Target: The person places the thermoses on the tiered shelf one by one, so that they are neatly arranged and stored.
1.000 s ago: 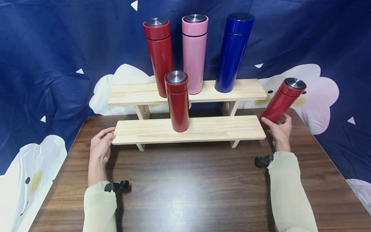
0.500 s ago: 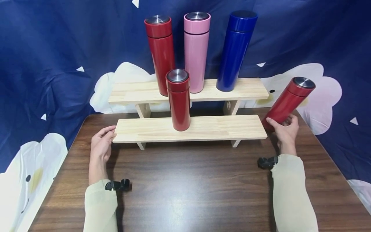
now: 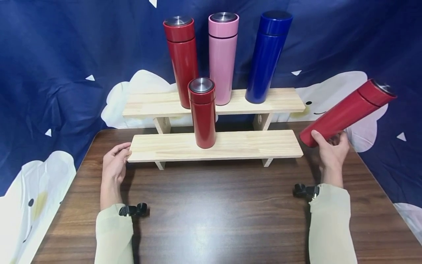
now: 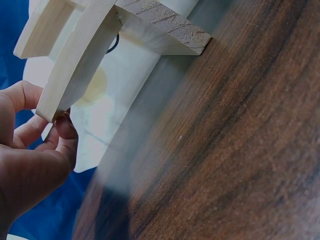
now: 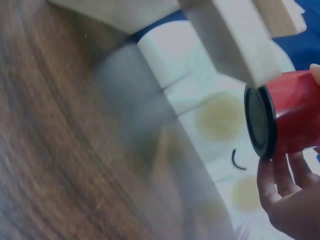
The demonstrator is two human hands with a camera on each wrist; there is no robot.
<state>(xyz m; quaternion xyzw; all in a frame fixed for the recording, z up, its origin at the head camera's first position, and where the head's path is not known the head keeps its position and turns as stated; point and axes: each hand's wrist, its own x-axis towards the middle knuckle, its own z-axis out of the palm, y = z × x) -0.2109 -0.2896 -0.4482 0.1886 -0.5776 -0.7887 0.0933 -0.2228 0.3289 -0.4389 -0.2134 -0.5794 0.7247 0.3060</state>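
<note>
My right hand (image 3: 333, 156) grips a red thermos (image 3: 346, 113) near its base, and the thermos leans far over to the right in the air. Its dark round bottom (image 5: 261, 122) shows in the right wrist view, close to a board's end. At the left, my left hand (image 3: 114, 165) pinches the end of the lower wooden shelf (image 3: 250, 145); in the left wrist view, fingers (image 4: 25, 95) lie around the board's corner. Another red thermos (image 3: 205, 124) stands upright on that shelf, left of its middle.
Behind, a higher wooden shelf (image 3: 148, 104) bears a red thermos (image 3: 182, 62), a pink thermos (image 3: 222, 66) and a blue thermos (image 3: 268, 62). Both shelves stand on a brown wooden table (image 3: 211, 205). A dark blue patterned cloth (image 3: 66, 44) hangs at the back.
The thermos in my right hand has tipped further to the right, and that hand has shifted right, away from the shelf end. My left hand stays at the lower shelf.
</note>
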